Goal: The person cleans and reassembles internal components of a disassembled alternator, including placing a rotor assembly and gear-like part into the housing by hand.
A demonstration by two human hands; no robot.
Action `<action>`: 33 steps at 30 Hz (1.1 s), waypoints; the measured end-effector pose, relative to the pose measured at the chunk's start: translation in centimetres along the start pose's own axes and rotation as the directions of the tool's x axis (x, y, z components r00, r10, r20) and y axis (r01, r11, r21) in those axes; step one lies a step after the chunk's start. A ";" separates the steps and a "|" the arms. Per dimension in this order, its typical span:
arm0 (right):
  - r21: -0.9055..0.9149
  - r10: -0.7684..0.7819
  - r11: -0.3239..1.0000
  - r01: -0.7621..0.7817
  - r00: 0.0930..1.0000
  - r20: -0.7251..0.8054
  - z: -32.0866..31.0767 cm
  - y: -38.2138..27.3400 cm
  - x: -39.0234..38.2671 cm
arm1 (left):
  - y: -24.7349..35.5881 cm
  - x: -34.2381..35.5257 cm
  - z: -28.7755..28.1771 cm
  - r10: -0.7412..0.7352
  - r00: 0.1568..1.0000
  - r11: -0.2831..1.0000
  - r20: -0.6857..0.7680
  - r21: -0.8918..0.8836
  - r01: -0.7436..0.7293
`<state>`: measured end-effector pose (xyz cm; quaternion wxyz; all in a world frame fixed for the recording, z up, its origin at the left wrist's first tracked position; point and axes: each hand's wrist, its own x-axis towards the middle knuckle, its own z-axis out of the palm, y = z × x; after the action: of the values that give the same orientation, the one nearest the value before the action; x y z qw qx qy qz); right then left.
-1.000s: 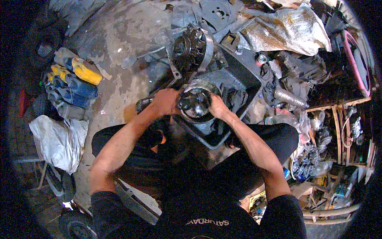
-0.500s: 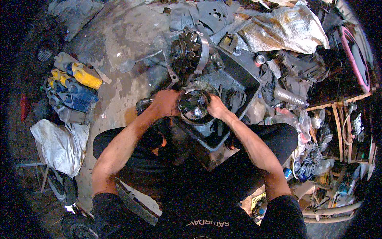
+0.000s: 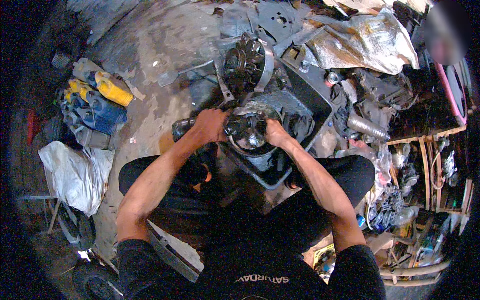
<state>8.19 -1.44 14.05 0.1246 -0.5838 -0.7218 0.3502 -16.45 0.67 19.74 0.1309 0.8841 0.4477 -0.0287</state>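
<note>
An oily dark cylindrical metal part (image 3: 182,129) extends from the left over a round metal bowl (image 3: 248,141) that sits in a black plastic tray (image 3: 305,147). My left hand (image 3: 207,127) is closed round this part beside the bowl's left side. At the bowl's right, my right hand (image 3: 276,134) has its fingers curled on the same part, their tips partly hidden. Just beyond them stands a larger greasy metal assembly (image 3: 239,65) with a curved band and a bracket, on the tray's far end.
Yellow and blue jerrycans (image 3: 100,115) and a white sack (image 3: 75,170) lie left. Crumpled metallic sheeting (image 3: 360,40), a can (image 3: 331,78), a silvery tube (image 3: 367,126) and jumbled parts lie right. A pink-rimmed oval object (image 3: 457,100) leans under a blurred patch at top right. A tyre (image 3: 95,277) lies lower left.
Both hands stay on the part; my right hand has shifted slightly rightward. The view has shifted a little, and a blurred patch now shows at top right.
</note>
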 end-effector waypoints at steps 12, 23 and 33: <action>-0.414 0.141 0.898 -0.149 0.989 -0.049 0.7 -0.1 2.5 | -1.3 -0.8 0.8 -0.002 0.998 1.000 -0.069 0.024 0.004; -0.170 0.070 0.985 -0.045 0.986 0.148 -0.8 -2.6 1.3 | -1.9 -1.3 1.2 -0.073 0.997 0.995 -0.011 0.066 0.074; 0.394 0.023 0.919 -0.031 0.999 0.025 0.9 -0.2 1.9 | -1.5 -0.7 0.6 -0.053 0.999 0.996 0.011 0.076 0.052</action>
<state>6.96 0.00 13.04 0.2275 -0.5530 -0.6299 0.4956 -18.05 0.80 18.98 0.0996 0.8760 0.4687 -0.0546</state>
